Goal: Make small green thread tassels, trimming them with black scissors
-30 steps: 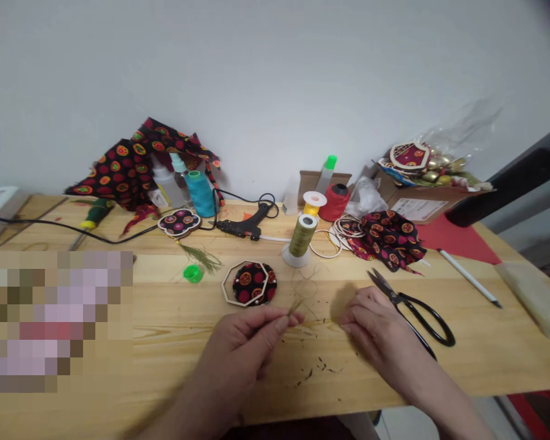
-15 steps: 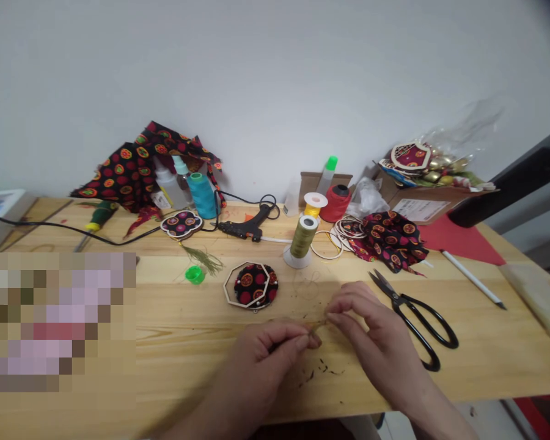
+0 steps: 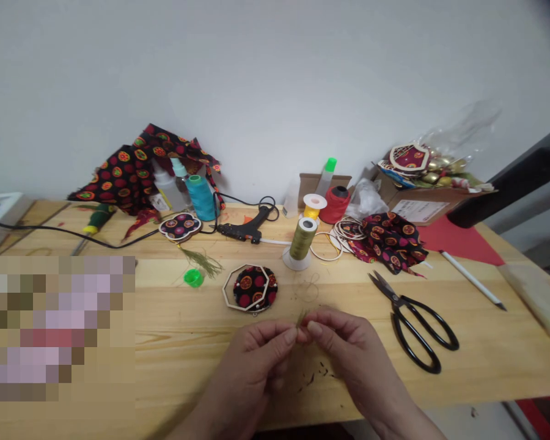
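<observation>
Between the fingertips of my left hand [image 3: 261, 353] and my right hand [image 3: 351, 343] is a small bundle of olive-green thread [image 3: 301, 317]. Both hands pinch it, thumbs against forefingers, and most of it is hidden by the fingers. Just beyond my left hand lies a round piece of patterned fabric [image 3: 250, 282] with a pale octagonal wooden frame [image 3: 226, 296] on top. A spool of olive-green thread [image 3: 302, 241] stands upright behind my hands. To the right of my right hand, black-handled scissors [image 3: 399, 300] lie with blades pointing away. Dark scraps [image 3: 321, 369] dot the wood between my wrists.
A green cap [image 3: 193, 278] and a flower-shaped piece [image 3: 180, 227] with a green tassel lie left. Behind are a glue gun [image 3: 245, 231], teal thread cone [image 3: 202, 198], red cone [image 3: 335, 205] and patterned cloth [image 3: 394, 238]. A white pencil [image 3: 472, 279] lies right. The lower left is pixelated.
My right hand has moved left and slightly down, so both hands are now close together. The thread stretched between them now stands up as a short tuft at the fingertips.
</observation>
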A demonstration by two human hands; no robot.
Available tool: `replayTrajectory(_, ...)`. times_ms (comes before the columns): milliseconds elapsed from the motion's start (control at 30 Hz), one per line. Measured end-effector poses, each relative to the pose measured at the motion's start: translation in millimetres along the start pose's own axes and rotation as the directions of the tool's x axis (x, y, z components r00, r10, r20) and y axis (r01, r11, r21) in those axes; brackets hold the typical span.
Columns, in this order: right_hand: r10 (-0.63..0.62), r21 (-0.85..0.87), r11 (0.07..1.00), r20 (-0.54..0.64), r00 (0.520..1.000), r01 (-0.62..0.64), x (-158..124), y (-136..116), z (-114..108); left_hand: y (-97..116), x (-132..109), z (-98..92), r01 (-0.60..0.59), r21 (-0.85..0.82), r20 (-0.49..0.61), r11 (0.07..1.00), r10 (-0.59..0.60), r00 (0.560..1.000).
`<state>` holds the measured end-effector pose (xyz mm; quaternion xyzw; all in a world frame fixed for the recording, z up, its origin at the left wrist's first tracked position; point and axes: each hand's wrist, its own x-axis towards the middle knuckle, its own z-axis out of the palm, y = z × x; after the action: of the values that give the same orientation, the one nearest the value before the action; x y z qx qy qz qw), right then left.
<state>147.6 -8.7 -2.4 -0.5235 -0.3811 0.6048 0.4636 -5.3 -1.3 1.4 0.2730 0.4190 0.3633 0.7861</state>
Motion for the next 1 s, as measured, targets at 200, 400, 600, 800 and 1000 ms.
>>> replayTrajectory(200, 0.002, 0.001, 1.000, -0.001, 1.000, -0.002, 3, -3, 2, -2, 0, -1.0, -0.018, 0.022, -0.003, 1.000, 0.018, 1.000)
replayTrajectory(400, 0.004, -0.031, 1.000, -0.008, 1.000, -0.004, 3, -5, 4, -2, 1, 0.0, -0.028, 0.057, -0.020, 0.998, 0.029, 0.999)
replayTrajectory(600, 0.015, -0.013, 1.000, -0.014, 1.000, -0.016, 4, -6, 3, -3, 2, -0.6, -0.011, 0.010, -0.044, 1.000, 0.012, 0.999)
replayTrajectory(800, -0.053, -0.062, 0.997, -0.029, 0.998, 0.051, 4, -10, 2, -2, 6, 0.9, -0.021, -0.011, -0.099, 1.000, 0.020, 0.995)
replayTrajectory(1000, -0.176, -0.162, 0.971, 0.001, 0.984, 0.174, 7, -16, 2, -3, 5, 3.2, -0.026, 0.150, -0.066, 0.988, 0.036, 0.997)
